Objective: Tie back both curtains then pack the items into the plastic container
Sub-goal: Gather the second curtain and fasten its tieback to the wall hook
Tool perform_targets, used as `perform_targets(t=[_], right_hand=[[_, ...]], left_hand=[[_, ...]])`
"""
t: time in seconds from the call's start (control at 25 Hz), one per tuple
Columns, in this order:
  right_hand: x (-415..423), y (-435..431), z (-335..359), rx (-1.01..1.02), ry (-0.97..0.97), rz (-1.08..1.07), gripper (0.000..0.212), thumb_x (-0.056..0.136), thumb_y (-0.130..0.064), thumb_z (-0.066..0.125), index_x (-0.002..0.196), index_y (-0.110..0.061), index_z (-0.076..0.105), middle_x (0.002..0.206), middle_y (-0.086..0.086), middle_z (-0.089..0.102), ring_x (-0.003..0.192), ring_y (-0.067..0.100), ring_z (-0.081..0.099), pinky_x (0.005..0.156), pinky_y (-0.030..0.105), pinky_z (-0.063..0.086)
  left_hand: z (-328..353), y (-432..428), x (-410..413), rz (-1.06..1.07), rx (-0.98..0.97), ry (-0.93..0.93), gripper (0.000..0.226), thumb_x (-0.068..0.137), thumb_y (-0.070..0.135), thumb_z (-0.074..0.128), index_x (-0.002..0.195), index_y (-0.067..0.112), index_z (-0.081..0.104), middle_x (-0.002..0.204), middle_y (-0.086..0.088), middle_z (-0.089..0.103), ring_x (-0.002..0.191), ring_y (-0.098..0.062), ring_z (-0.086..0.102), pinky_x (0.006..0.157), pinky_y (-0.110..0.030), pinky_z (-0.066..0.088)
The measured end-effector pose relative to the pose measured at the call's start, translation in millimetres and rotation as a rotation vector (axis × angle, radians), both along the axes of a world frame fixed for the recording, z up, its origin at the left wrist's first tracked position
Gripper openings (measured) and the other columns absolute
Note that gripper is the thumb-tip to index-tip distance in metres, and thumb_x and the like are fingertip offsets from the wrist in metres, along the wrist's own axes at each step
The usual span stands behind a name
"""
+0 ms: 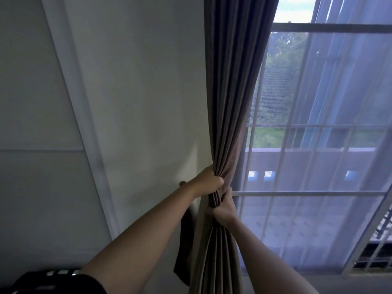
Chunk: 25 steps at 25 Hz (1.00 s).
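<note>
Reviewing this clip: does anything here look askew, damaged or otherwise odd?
Nothing stands out. The left hand and right hand grip the bunched curtain; a dark strap hangs loose beside it, not yet round it. No tear or damage shows.

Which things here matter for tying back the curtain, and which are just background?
Job: brown curtain, bunched in left hand and right hand; dark strip hanging beside it, likely the tie-back.
Background: sheer curtain, window frame, wall.

A pale wall [137,81] is standing on the left. Daylight is coming through the window [318,194], with green trees [280,85] showing outside.
</note>
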State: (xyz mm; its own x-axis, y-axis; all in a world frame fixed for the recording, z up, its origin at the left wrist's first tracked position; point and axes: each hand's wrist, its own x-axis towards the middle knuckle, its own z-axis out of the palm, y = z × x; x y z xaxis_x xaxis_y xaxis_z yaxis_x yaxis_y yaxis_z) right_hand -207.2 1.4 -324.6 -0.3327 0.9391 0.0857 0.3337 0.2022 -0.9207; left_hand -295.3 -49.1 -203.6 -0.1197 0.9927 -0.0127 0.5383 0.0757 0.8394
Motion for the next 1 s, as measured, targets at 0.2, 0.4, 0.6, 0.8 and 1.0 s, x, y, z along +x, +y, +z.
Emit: perform_targets(t=[0.2,0.4,0.6,0.8,1.0], right_hand=[[0.2,-6.6,7.5,0.02,0.003,0.044,0.068,0.064,-0.005,0.07,0.119,-0.023,0.035,0.102,-0.005,0.055,0.096,0.014,0.059,0.078,0.033,0.055],[-1.5,1.5,-5.6,0.038,-0.038,0.138,0.089,0.052,-0.016,0.067,0.129,-0.031,0.025,0.118,0.009,0.052,0.111,0.026,0.056,0.09,0.05,0.052],[-1.9,-18.8,8.1,-0.011,-0.131,0.059,0.072,0.06,-0.033,0.067,0.118,-0.031,0.023,0.107,-0.004,0.05,0.107,0.022,0.054,0.096,0.044,0.045],[-4.7,-22.3,8.7,-0.037,0.074,-0.045,0.048,0.082,-0.007,0.062,0.117,-0.022,0.033,0.086,0.0,0.058,0.072,0.008,0.062,0.05,0.013,0.049],[-12.2,-26.9,8.4,-0.047,-0.024,-0.059,0.056,0.073,-0.028,0.06,0.121,-0.029,0.032,0.09,0.001,0.063,0.087,0.024,0.063,0.077,0.046,0.056]], left_hand=[[-6.9,5.2,-7.1,0.075,0.003,-0.014,0.088,0.066,0.015,0.049,0.145,0.028,0.014,0.138,-0.002,0.034,0.126,-0.024,0.041,0.11,-0.047,0.032],[-4.9,-0.9,-1.3,-0.034,-0.103,-0.032,0.042,0.069,0.007,0.048,0.109,0.021,0.051,0.091,-0.002,0.055,0.086,-0.013,0.058,0.09,-0.024,0.046],[-0.5,-10.4,13.7,-0.051,-0.008,-0.093,0.024,0.077,-0.009,0.044,0.074,0.013,0.035,0.067,-0.001,0.035,0.058,-0.009,0.037,0.046,0.003,0.033],[-13.8,7.2,-4.9,-0.03,-0.057,-0.099,0.047,0.066,0.012,0.054,0.111,0.002,0.051,0.091,-0.011,0.055,0.089,-0.019,0.056,0.088,-0.027,0.043],[-25.6,13.4,-18.3,0.0,-0.065,-0.042,0.078,0.046,0.036,0.056,0.116,0.003,0.048,0.115,-0.022,0.053,0.11,-0.034,0.055,0.105,-0.054,0.037]])
